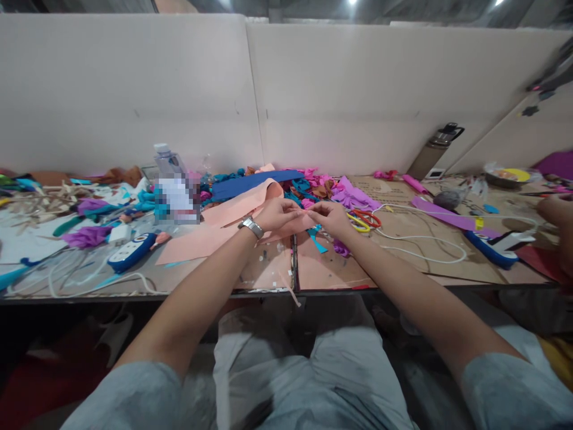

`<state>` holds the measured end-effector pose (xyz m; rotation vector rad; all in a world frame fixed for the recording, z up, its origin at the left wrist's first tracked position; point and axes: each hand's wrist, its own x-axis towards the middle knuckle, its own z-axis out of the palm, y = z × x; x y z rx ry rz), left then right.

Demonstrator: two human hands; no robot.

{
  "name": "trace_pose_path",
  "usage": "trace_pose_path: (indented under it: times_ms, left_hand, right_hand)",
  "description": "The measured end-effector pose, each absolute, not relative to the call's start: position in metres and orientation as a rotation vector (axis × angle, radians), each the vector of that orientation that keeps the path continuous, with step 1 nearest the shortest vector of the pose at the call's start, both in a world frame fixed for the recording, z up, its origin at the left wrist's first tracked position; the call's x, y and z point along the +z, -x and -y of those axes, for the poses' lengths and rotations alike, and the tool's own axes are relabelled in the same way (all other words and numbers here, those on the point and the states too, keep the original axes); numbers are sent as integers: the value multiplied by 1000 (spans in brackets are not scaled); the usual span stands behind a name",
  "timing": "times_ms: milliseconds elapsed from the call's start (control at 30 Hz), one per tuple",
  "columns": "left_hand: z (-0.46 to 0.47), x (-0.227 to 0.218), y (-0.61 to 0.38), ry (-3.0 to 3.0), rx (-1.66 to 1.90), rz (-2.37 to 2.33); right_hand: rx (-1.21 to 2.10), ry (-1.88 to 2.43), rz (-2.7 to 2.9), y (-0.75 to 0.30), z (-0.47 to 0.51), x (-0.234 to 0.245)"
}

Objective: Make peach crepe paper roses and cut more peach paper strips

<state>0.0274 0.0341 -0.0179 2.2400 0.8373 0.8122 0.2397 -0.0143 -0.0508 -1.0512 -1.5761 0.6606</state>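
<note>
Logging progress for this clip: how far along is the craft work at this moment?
Done, it seems: a heap of shaped pink, teal and purple pieces lies behind the hands. In hand: the left hand and right hand pinch a small pink piece between their fingers. Left: much of the pink sheet and blue sheet looks unused.

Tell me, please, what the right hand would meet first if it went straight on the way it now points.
Probably the pink piece that both hands pinch, then the left hand: the right hand points leftward, its fingers almost at the other's. Depth is unclear.
</note>
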Motion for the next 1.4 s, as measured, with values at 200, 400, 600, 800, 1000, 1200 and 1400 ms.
trace_pose_path:
  times_ms: [200,400,600,800,1000,1200,1400]
  left_hand:
    - [-38,-20,-24,-2228,800,-899]
    - [-31,-15,-26,-2234,759,-870]
    - [-27,-14,-30,-2208,756,-838]
    - [-34,-21,-29,-2120,803,-840]
    - [-33,-22,-30,-2079,796,-830]
    - [-32,-21,-31,-2062,812,-817]
    - [-34,-19,-29,-2076,805,-814]
  right_hand:
    - [641,1069,1526,-243,10,-52]
    - [613,1047,1562,-243,11,-53]
    - [629,973,1666,-240,13,-56]
    - [578,935,1747,-243,16,-55]
    - [530,950,1771,-241,17,-55]
    - [484,981,1771,-240,20,-52]
    - [416,992,1771,-240,22,-49]
